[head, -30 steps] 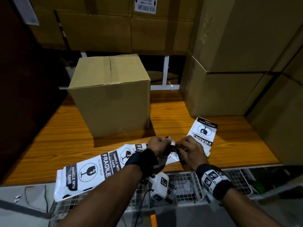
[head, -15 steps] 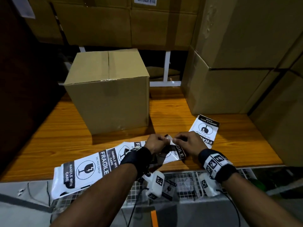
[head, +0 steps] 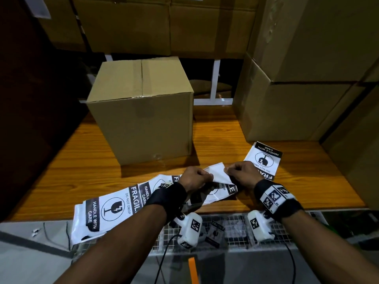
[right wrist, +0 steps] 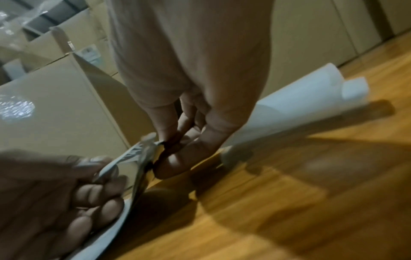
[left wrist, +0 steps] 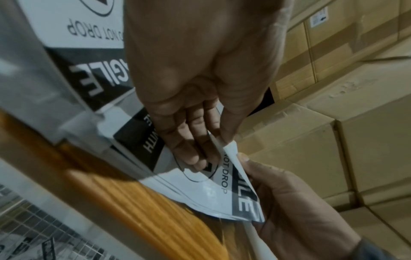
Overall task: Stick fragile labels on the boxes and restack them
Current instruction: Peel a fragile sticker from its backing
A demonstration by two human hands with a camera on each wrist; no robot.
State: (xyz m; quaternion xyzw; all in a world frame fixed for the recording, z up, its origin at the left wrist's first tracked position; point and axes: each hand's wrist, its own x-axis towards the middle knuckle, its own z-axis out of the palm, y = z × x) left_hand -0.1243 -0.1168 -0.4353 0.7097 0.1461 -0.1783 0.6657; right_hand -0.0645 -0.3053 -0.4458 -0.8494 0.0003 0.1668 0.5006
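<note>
Head view caught the matte cardboard box far-left on the grained wooden table, the glossy label strip lying near; left hand and right hand both pinched its peeled white corner.

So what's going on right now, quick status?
Left hand and right hand both pinching the fragile label strip, peeling a corner up. Box on table unlabelled on visible sides. Nothing between hands and box.
</note>
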